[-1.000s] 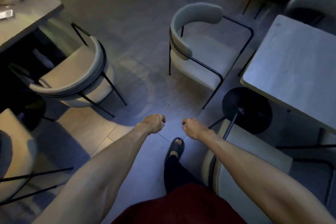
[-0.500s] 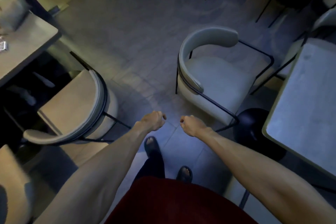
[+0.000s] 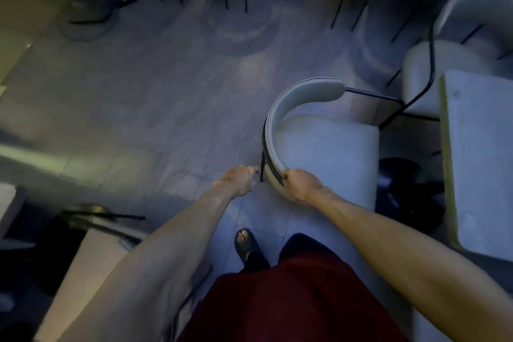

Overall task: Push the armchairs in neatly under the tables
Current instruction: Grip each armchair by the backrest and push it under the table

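A pale armchair (image 3: 327, 147) with a curved backrest and thin black metal frame stands right of centre, its seat facing the light table (image 3: 480, 158) at the right edge. My right hand (image 3: 301, 184) is closed over the near end of the curved backrest. Just left of the chair's black leg, my left hand (image 3: 236, 182) hovers with fingers loosely curled and nothing in it. The table's round black base (image 3: 402, 186) shows between chair and tabletop.
A second pale armchair (image 3: 455, 64) sits behind the table at the upper right. Another chair (image 3: 91, 253) is at the lower left beside my left arm. More chair legs and a round floor base (image 3: 86, 16) stand along the far side. Tiled floor lies open at centre-left.
I have stepped forward to the armchair. My right hand, a free fist before, now grips the backrest's near end; my left hand has come up beside the chair's leg.
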